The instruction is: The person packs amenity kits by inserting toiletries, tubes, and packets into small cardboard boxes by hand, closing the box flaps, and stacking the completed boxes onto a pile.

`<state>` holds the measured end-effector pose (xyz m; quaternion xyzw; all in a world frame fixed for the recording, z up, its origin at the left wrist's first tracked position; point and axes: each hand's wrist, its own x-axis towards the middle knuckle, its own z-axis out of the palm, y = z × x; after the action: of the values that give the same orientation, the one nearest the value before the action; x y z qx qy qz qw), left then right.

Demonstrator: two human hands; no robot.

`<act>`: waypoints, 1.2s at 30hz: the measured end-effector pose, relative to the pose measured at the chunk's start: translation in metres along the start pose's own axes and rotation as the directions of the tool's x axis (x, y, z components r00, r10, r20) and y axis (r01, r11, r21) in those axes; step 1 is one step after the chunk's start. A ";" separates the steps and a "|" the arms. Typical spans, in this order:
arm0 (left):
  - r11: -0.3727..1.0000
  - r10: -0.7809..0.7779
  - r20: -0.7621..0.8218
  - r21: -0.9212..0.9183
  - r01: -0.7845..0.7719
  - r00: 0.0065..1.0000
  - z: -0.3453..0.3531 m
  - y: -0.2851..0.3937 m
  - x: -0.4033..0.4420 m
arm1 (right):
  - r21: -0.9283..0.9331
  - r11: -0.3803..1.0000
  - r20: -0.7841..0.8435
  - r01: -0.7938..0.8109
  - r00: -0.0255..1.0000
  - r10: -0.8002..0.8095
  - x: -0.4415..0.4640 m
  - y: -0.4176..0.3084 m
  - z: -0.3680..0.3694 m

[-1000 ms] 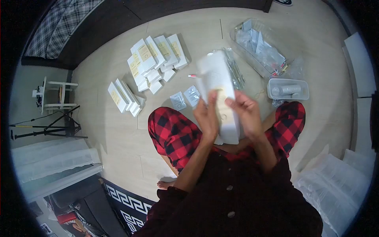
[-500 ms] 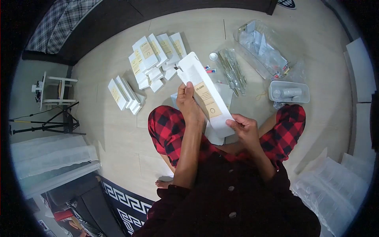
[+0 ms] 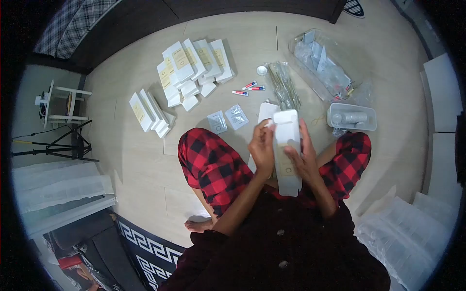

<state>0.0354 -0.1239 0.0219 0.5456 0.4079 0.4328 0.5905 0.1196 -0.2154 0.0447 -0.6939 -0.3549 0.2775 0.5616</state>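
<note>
A long white cardboard box with a tan label stands lengthwise over my lap. My right hand is wrapped round its right side, the thumb lying across the label. At the upper left edge of the box, the fingers of my left hand are closed on a side flap. Another white cardboard piece lies behind it, partly hidden by the box and my hands. Two flat clear packets and several small red, white and blue toothpaste tubes lie on the floor ahead.
Labelled white boxes are piled at the upper left, with a smaller row of boxes nearer. A bag of thin sticks, a clear bin of packets and a small white tub lie to the right. A tripod stands far left.
The box has been turned from a slant to nearly upright and brought down and right. My left hand has shifted to its upper left edge, my right hand up its right side.
</note>
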 end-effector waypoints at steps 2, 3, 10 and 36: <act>0.992 -0.041 -0.010 -0.123 0.039 0.999 0.014 0.006 -0.015 | -0.194 0.969 -0.039 0.152 0.986 -0.162 0.005 0.018 0.010; 0.967 -0.083 -0.017 -0.242 0.077 0.996 0.016 0.007 -0.022 | -0.191 0.969 -0.032 0.155 0.986 -0.164 0.005 0.020 0.015; 0.998 0.045 0.202 0.023 -0.050 0.978 0.001 0.000 -0.034 | 0.343 0.937 -0.145 -0.073 0.981 0.129 0.002 0.030 0.009; 0.921 0.080 0.410 0.318 -0.224 0.909 0.018 0.017 -0.057 | 0.082 0.995 0.250 -0.059 0.967 0.037 0.026 -0.023 -0.050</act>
<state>0.0345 -0.1827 0.0409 0.7493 0.3100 0.2795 0.5140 0.1700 -0.2202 0.0784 -0.6364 -0.3929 0.3913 0.5363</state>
